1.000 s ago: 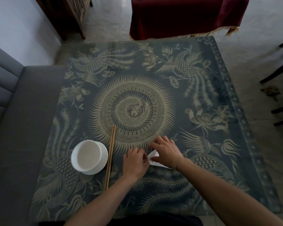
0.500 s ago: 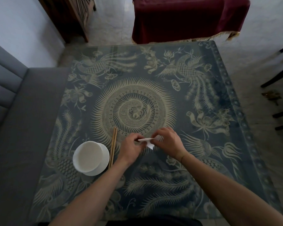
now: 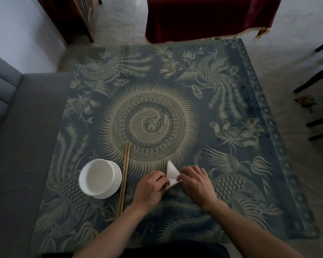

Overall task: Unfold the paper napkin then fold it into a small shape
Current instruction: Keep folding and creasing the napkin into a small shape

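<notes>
Pinching a paper napkin (image 3: 171, 174) between them, left hand (image 3: 149, 190) and right hand (image 3: 196, 183) fingers risk tearing it.

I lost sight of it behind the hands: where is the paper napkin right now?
Head view: the paper napkin is pinched between the left hand and right hand, just right of the chopsticks.
</notes>
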Demonstrator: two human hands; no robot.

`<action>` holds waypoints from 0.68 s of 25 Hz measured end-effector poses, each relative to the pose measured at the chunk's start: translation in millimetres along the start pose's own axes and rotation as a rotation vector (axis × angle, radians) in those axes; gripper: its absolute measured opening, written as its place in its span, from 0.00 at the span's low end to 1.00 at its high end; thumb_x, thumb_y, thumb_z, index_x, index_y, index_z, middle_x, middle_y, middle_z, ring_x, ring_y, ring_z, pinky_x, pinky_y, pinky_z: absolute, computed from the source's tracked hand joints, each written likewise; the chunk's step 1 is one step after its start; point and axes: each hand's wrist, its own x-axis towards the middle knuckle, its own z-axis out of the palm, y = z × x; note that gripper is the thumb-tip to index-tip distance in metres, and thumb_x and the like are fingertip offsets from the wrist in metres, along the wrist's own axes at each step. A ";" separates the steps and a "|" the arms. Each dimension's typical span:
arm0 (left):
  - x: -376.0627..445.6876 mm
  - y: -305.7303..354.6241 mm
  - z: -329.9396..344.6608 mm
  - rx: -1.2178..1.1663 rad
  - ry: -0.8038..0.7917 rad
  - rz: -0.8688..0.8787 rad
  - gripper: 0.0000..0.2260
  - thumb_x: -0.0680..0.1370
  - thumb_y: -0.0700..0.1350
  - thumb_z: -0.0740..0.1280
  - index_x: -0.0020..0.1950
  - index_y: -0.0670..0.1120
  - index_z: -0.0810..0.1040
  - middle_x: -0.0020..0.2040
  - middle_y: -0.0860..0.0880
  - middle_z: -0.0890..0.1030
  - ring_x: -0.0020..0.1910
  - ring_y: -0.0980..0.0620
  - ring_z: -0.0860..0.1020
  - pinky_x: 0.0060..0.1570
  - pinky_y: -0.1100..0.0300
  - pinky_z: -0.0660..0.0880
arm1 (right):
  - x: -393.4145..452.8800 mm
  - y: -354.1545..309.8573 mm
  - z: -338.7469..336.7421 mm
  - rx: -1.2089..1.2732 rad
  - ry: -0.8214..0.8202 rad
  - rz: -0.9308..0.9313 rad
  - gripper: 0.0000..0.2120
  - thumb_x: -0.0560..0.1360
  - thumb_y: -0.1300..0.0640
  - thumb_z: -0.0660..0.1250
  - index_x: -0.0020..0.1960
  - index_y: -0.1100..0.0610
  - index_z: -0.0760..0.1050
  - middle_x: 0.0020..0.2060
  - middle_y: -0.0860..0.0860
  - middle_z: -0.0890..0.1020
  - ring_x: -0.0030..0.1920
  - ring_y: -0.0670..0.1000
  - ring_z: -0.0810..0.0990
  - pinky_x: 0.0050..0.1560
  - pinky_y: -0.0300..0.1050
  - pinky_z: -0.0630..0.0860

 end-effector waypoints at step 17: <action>62.5 5.0 -0.5 0.090 -0.200 -0.356 0.24 0.74 0.60 0.70 0.65 0.50 0.75 0.57 0.51 0.78 0.56 0.49 0.76 0.54 0.55 0.72 | -33.2 0.9 16.9 -0.072 -0.047 -0.212 0.15 0.76 0.52 0.65 0.62 0.52 0.76 0.57 0.49 0.79 0.52 0.53 0.77 0.49 0.49 0.71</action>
